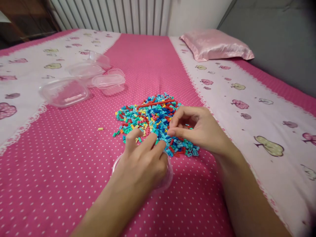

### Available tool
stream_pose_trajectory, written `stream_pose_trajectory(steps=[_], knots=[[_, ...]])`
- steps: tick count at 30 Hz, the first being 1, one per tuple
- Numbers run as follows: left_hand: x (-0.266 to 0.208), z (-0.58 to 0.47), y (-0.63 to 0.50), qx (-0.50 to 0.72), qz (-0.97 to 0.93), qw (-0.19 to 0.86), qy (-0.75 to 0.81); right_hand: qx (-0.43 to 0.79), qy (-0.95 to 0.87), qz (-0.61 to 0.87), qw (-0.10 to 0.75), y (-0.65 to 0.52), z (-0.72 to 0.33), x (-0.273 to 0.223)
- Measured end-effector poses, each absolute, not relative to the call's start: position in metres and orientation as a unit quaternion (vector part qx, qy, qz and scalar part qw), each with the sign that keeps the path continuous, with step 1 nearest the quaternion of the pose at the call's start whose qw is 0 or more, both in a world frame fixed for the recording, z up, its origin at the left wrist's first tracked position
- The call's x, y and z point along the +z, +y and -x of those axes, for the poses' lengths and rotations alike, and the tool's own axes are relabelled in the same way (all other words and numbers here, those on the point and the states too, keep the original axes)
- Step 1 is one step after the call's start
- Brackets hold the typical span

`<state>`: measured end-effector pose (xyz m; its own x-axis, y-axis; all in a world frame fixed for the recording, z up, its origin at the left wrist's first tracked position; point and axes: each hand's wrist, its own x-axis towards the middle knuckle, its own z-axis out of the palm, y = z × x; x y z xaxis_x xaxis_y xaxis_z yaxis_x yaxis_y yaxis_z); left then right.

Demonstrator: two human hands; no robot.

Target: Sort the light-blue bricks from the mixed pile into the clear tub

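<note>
A heap of small plastic toy bricks (148,115) lies on a pink bedspread (61,164), a clear tub (169,179) just before it, probably for easy reach. The left hand (144,161) curls over the tub, hiding most of its inside; the right hand (202,130) brings thumb and forefinger close at the heap. I can't tell whether either grasps a brick.

Small bricks (144,112) plastic; tubs (65,94) glossy plastic; pillow (217,45) satiny cloth.

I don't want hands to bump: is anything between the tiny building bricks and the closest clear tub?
Yes, the left hand: in this view it covers much of the clear plastic tub and reaches toward the near edge of the building bricks. The tub's right rim shows uncovered.
</note>
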<state>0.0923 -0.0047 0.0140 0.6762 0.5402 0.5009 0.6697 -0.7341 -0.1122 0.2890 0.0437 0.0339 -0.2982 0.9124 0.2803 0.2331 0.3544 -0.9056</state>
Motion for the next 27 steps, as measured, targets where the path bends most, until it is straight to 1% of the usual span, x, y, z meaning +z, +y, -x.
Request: stream_pose_trajectory(steps=[3, 4, 8, 13, 17, 21, 24, 27], knots=[[0.014, -0.09, -0.002, -0.216, 0.903, 0.179, -0.326, 0.394, -0.697, 0.415, 0.432, 0.043, -0.289, 0.035], [0.014, -0.089, -0.001, -0.214, 0.904, 0.174, -0.326, 0.398, -0.694, 0.418, 0.431, 0.043, -0.289, 0.035], [0.013, -0.083, 0.0, -0.228, 0.909, 0.121, -0.328, 0.401, -0.684, 0.434, 0.428, 0.044, -0.29, 0.036], [0.012, -0.075, -0.003, -0.2, 0.928, 0.06, -0.309, 0.4, -0.684, 0.441, 0.423, 0.045, -0.292, 0.034], [0.01, -0.074, -0.005, -0.182, 0.927, 0.078, -0.317, 0.394, -0.681, 0.45, 0.422, 0.044, -0.294, 0.034], [0.013, -0.075, -0.003, -0.204, 0.921, 0.091, -0.319, 0.378, -0.679, 0.469, 0.421, 0.046, -0.308, 0.037], [0.018, -0.075, -0.002, -0.204, 0.919, 0.083, -0.327, 0.341, -0.697, 0.504, 0.381, 0.052, -0.329, 0.035], [0.016, -0.075, -0.004, -0.211, 0.917, 0.04, -0.336, 0.282, -0.706, 0.58, 0.291, 0.058, -0.35, 0.027]])
